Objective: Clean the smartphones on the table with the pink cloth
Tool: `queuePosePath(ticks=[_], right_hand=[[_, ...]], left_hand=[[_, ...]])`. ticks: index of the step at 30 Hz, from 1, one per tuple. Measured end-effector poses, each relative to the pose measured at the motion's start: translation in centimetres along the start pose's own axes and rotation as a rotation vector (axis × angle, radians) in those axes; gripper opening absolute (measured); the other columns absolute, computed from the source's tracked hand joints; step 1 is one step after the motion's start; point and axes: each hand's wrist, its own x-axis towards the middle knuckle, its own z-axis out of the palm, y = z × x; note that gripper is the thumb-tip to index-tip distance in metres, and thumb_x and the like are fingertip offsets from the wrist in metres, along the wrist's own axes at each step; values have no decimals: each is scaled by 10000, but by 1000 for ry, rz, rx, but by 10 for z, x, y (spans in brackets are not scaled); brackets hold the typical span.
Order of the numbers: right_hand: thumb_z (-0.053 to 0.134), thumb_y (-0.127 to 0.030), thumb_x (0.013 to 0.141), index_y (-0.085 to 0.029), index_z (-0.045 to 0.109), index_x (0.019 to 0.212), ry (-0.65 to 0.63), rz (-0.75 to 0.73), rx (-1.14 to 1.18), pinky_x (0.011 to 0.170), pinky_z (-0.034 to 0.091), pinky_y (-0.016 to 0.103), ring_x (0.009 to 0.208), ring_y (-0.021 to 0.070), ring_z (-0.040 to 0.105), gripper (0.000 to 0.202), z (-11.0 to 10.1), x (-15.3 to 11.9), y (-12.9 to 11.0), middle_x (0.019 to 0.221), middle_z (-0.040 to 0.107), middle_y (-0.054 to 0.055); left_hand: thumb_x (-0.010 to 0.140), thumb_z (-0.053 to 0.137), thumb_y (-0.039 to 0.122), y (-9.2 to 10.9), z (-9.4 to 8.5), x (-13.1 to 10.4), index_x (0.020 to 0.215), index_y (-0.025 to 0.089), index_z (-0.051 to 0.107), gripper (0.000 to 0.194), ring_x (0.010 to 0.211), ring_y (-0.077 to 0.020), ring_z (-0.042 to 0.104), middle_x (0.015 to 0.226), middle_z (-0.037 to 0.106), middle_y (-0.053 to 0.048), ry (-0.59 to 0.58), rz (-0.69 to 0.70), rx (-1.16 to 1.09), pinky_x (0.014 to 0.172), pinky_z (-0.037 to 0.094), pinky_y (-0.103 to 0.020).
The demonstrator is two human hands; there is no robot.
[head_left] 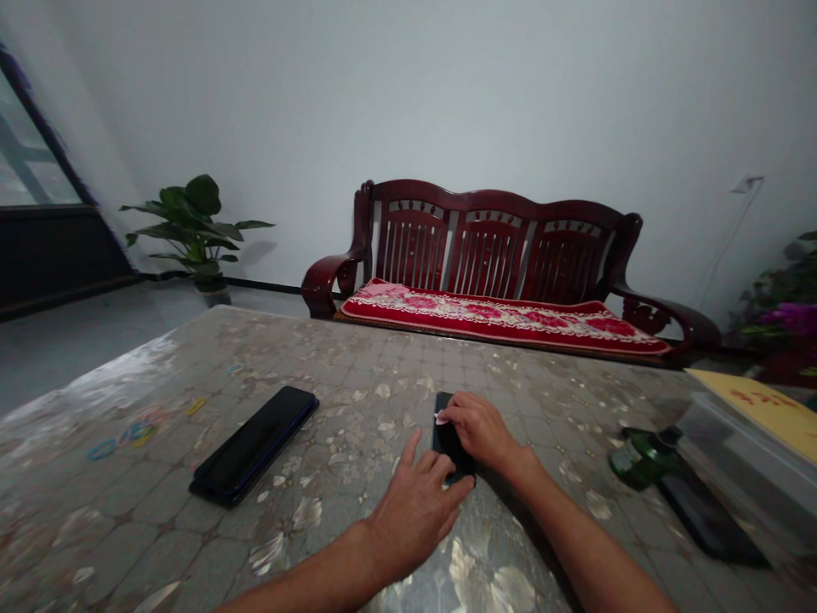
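- The phone (452, 444) lies on the patterned worktop (357, 366), well in from the far edge and the left edge, its long side running toward the far edge.
- The fingers of my right hand (482, 430) pinch a small pale pink scrap (442, 418) against the phone's upper part.
- The fingers of my left hand (418, 502) are bent and gripping the phone's near end, thumb at its near corner; one finger sticks out past its side.
- Toward the left edge, well apart from my left hand, lies a dark phone stack (255, 447).
- Between that and the left edge are coloured bands (137, 430) and a yellow strip (195, 407).
- On the right side, a green bottle (642, 461) hides part of a black slab (711, 515); I cannot tell whether it rests on it.
- Just beside the slab, a clear box (734, 451) carries a yellow sheet (766, 410), blocking that side.
- Beyond the far edge stands a wooden sofa (488, 255) with a red cover (504, 317); past the far left corner, a potted plant (197, 226).
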Motion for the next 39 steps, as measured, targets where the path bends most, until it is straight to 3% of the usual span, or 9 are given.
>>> queuePosePath(ticks=[7,12,15,20,24,27,30,34,39], right_hand=[[511,-61,925,-230,767,974,63,123,-55,799,416,287,874,184,584,310,1,0,7,900,657,47],[555,-62,904,-233,756,968,42,-54,10,792,416,291,872,183,584,272,2,-7,0,914,660,40],[555,-52,903,-234,753,945,47,-62,18,796,417,293,872,183,586,273,1,-8,1,907,663,35],[529,-33,903,-224,757,952,119,91,-9,787,425,299,865,193,583,301,4,-7,7,898,656,47],[545,-45,889,-228,752,946,116,-9,42,775,424,292,849,184,575,282,6,-13,0,897,648,43],[557,-53,887,-234,750,936,97,-59,61,762,420,289,832,180,570,269,6,-15,-3,873,648,35],[536,-49,903,-232,752,935,126,24,36,781,425,292,846,183,578,285,6,-13,1,888,658,42],[513,-51,917,-234,755,947,157,108,23,781,429,292,856,186,582,306,6,-12,4,884,655,47],[547,-59,894,-237,752,918,92,-38,73,754,417,289,831,177,575,272,3,-20,-5,858,642,33]], left_hand=[[948,611,362,-1,3,-1,1302,324,548,361,1056,-234,551,1083,593,-14,22,13,23,1169,174,-629],[950,611,370,-3,9,0,1293,337,560,348,1056,-234,554,1093,596,-12,63,16,28,1166,168,-630],[946,621,354,-3,10,0,1286,337,566,345,1043,-232,557,1077,601,-12,57,13,29,1160,185,-625],[944,625,315,-2,6,1,1299,307,556,362,1060,-243,549,1126,604,-36,18,25,20,1126,297,-569],[945,619,267,-1,6,2,1307,296,551,370,1056,-250,544,1144,602,-48,-13,22,3,975,460,-440],[943,619,246,-1,6,3,1289,288,564,352,1061,-250,540,1143,601,-50,-6,28,0,962,470,-421],[943,619,244,-1,6,3,1291,274,559,355,1068,-254,535,1133,600,-51,-5,38,7,990,464,-433],[965,582,246,0,7,3,1318,260,537,356,1039,-251,545,1129,603,-57,-38,30,7,917,510,-399],[972,566,226,0,8,4,1324,257,535,354,1057,-244,551,1159,599,-62,-57,28,4,909,522,-382]])
